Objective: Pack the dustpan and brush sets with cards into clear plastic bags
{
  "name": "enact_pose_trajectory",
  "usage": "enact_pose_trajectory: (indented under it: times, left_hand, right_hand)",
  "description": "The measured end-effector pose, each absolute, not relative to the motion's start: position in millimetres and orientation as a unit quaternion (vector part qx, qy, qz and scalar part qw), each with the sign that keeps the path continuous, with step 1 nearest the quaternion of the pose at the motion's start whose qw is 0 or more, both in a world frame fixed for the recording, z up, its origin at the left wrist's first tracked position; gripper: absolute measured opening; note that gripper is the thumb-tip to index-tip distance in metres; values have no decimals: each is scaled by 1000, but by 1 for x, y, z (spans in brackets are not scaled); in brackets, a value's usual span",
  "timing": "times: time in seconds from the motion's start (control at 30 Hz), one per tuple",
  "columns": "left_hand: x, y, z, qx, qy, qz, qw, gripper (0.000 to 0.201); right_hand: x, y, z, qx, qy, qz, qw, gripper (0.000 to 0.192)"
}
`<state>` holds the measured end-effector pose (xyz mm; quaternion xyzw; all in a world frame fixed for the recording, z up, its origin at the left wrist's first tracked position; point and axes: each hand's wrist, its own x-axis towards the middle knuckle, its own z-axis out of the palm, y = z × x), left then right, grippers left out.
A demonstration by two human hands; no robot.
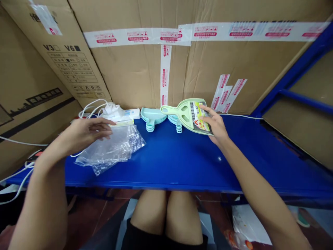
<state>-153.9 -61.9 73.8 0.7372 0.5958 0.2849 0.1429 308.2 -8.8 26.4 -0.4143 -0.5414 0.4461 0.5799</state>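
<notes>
My right hand (217, 125) grips a light green dustpan (184, 111) by its wide end, thumb and fingers on either side. A dark-bristled brush and a colourful label card (200, 118) sit in the pan, whose handle points left. Above a pile of clear plastic bags (111, 147) hovers my left hand (91, 131), its fingers loosely bent and apart, with nothing visible in them. Between the hands, a stack of light blue dustpans (154, 116) stands at the back of the blue table. Beside it lie several light blue handled pieces (177, 122), partly hidden by the green dustpan.
Large taped cardboard boxes (135, 73) wall the back and left of the blue table (166, 159). White cables and a white packet (114, 110) lie at the back left. A blue metal frame (293, 66) rises at the right. A plastic bottle (238, 239) is on the floor.
</notes>
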Motion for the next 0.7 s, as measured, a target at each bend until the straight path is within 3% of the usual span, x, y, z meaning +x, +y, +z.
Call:
enact_pose_trajectory:
  times: [0.1,0.23,0.43,0.57,0.7]
  left_hand:
    - [-112,-51,95,835,419,241,262,27]
    - [-41,-29,89,904,237,148,323,17]
    - [-2,-6,51,917,142,159,337,11]
    - [-7,-2,32,927,130,224,272,6]
    - [-1,-6,19,931,141,274,194,14]
  right_hand:
    - [313,-14,35,-413,-577,401,580,77]
    - [328,-29,51,-415,-639,357,540,78]
    - [354,-44,68,-455,-735,337,373,63]
    - [349,-38,63,-472,-757,316,322,59]
    - [342,-31,57,-493,-739,317,332,60]
